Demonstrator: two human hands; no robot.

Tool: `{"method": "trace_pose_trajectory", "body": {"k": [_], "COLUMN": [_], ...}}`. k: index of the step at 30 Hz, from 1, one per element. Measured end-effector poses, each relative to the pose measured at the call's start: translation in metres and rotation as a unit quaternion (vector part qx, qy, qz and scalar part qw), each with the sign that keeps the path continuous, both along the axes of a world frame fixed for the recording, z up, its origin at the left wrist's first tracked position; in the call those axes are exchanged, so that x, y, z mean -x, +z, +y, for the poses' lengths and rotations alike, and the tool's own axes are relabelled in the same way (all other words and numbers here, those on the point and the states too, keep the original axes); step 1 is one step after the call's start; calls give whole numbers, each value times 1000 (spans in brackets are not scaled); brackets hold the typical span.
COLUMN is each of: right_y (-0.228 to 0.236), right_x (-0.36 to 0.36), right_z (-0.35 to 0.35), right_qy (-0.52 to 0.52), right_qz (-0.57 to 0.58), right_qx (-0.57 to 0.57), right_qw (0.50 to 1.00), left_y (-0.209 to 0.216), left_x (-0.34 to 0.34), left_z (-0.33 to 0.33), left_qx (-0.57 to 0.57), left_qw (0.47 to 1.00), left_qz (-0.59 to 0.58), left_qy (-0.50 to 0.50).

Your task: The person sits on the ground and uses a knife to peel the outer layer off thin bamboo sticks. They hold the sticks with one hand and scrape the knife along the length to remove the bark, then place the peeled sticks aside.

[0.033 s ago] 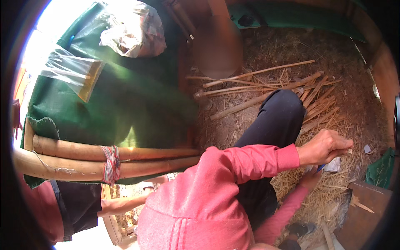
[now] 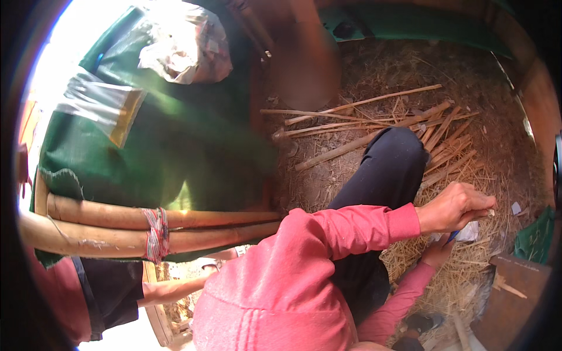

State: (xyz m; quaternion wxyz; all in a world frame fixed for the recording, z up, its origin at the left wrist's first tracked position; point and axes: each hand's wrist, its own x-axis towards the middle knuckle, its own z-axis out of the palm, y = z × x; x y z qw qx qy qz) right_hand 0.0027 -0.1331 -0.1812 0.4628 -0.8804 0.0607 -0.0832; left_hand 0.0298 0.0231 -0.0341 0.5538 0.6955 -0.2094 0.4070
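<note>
My left hand (image 2: 449, 209) reaches out to the right from a pink sleeve. Its fingers are pinched together, with a small pale tip at their ends that I cannot make out. Just below it, my right hand (image 2: 435, 254) is closed around a slim blue object (image 2: 452, 236), mostly covered by the fingers, its kind unclear. A crumpled white scrap (image 2: 468, 231) shows beside the blue object. Both hands are above loose straw-like shavings (image 2: 442, 292). My bent knee (image 2: 399, 149) in dark trousers rises above my left forearm.
Split bamboo pieces (image 2: 366, 143) lie on the dirt floor ahead. Left stands a green-covered surface (image 2: 193, 146) edged by lashed bamboo poles (image 2: 105, 225), carrying a full plastic bag (image 2: 196, 50) and a clear pouch (image 2: 105, 105). Another person's forearm (image 2: 172, 291) reaches in lower left. A brown board (image 2: 515, 298) stands right.
My right hand and forearm have shifted very slightly beneath my left hand. My left hand is almost unmoved. The whole view has tilted a touch.
</note>
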Motion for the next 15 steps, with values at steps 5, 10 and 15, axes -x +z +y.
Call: {"method": "trace_pose_trajectory", "body": {"k": [5,10,15], "right_y": [-28,-11,-56], "right_x": [1,3,-14], "right_z": [2,5,8], "right_qy": [40,27,-17], "right_qz": [37,38,144], "right_qx": [-38,1,151], "right_qw": [998,999,978], "left_y": [5,0,-4], "left_x": [5,3,5], "left_z": [10,22,30], "left_qx": [-7,-58,-59], "left_qw": [998,994,979], "left_qz": [54,93,173], "left_qy": [-22,7,91]}}
